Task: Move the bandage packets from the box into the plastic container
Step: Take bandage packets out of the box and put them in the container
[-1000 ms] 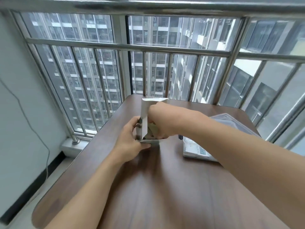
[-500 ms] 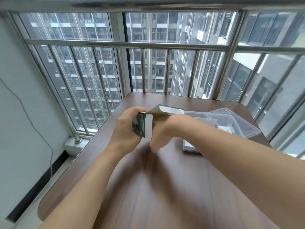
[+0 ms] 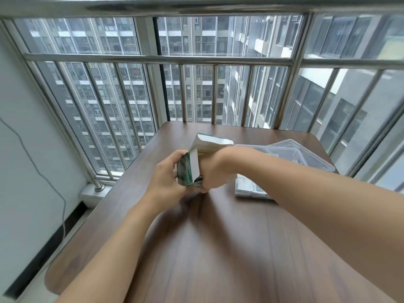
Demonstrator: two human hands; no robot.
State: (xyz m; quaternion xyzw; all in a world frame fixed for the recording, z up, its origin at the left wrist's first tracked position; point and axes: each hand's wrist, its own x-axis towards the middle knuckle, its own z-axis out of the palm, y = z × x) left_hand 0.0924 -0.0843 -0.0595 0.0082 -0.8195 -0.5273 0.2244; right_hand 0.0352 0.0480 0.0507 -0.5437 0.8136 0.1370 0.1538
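Behind the barred balcony window with its view of tower blocks, a dark brown wood-grain surface carries the work. Near its middle a small green-and-white cardboard box is held raised off the wood, its open end facing right and its pale lid flap folded up and back. The left hand wraps its fingers around the closed end, gripping the box from the left. The right hand sits at the open mouth, fingers curled downward toward the opening; whether they already pinch a bandage packet cannot be told, since the wrist hides the fingertips and no packet is plainly visible.

The box's long axis runs roughly left to right, so its mouth points toward the clear plastic container, which stands further right, just behind the right forearm and apart from the box. A transparent lid leans at the container's far side, and something pale with green print shows through its near wall, possibly packets already inside. Judging by this, the right hand is the nearer one to carry whatever comes out rightward, while the left hand steadies the box.
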